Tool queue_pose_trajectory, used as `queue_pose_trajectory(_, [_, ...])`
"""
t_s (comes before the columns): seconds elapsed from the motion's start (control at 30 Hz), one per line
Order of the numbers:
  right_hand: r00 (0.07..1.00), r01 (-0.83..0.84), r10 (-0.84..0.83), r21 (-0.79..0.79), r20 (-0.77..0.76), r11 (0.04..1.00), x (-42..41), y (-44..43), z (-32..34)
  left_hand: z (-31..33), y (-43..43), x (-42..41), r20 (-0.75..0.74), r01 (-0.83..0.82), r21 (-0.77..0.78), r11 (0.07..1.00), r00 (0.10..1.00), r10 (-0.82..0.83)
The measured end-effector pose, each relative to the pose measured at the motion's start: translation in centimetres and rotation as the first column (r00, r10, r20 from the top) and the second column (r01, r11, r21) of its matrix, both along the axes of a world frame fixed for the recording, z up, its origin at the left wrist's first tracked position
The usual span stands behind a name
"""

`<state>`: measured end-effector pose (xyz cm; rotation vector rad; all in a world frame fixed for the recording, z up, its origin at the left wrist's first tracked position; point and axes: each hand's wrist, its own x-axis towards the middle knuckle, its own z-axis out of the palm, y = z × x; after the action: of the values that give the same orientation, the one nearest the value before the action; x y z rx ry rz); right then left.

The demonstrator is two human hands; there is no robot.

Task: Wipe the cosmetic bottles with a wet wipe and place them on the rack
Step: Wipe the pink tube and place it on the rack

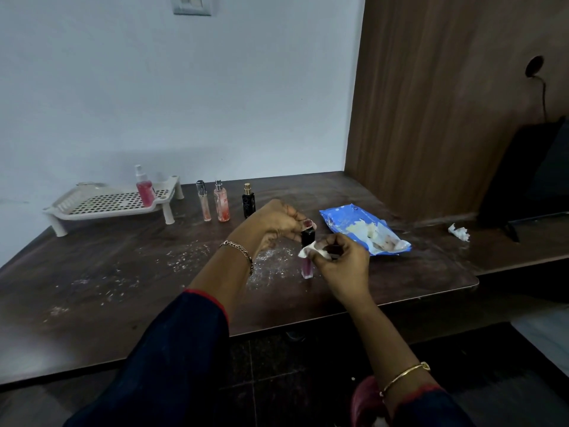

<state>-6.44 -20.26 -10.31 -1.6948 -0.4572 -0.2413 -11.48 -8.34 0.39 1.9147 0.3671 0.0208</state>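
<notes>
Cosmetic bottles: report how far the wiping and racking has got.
Looks done: one pink spray bottle stands on the rack. In hand: the left hand holds a black-capped pink bottle while the right hand rubs it with a wet wipe. Left: that one plus three bottles standing on the table.

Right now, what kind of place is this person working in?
Probably a room at home: a dark wooden table against a plain wall with a switch plate, perfume bottles beside a plastic rack, and what looks like a TV.
</notes>
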Motion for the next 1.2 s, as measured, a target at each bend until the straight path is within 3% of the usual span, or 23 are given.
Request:
queue_pose_trajectory(0.33, [0.946, -0.109, 0.195, 0.31, -0.26, 0.945, -0.4, -0.2, 0.0, -0.1, -0.4, 0.0, 0.032, -0.043, -0.056, 0.998, 0.998, 0.045])
queue_pose_trajectory(0.7, [0.865, -0.079, 0.263, 0.402, -0.427, 0.912, -0.6, 0.1, 1.0, 0.4, -1.1, -0.8, 0.029, -0.051, -0.033, 0.998, 0.998, 0.052])
queue_pose_trajectory(1.03, [0.863, -0.028, 0.19, 0.332, -0.468, 0.943, -0.4, -0.5, 1.0, 0.3, -0.9, -0.7, 0.036, -0.033, -0.067, 0.997, 0.999, 0.035])
queue_pose_trajectory(1.13, [0.836, 0.039, 0.184, 0.391, -0.516, 0.92, -0.5, -1.3, 0.2, -0.1, -0.5, -0.3, 0.035, -0.046, -0.084, 0.995, 0.998, 0.05])
queue_pose_trajectory(1.2, [0.872, 0.042, 0.19, 0.456, -0.451, 0.889, -1.0, -1.6, 0.5, -0.3, -0.4, -0.3, 0.034, -0.051, -0.087, 0.995, 0.998, 0.055])
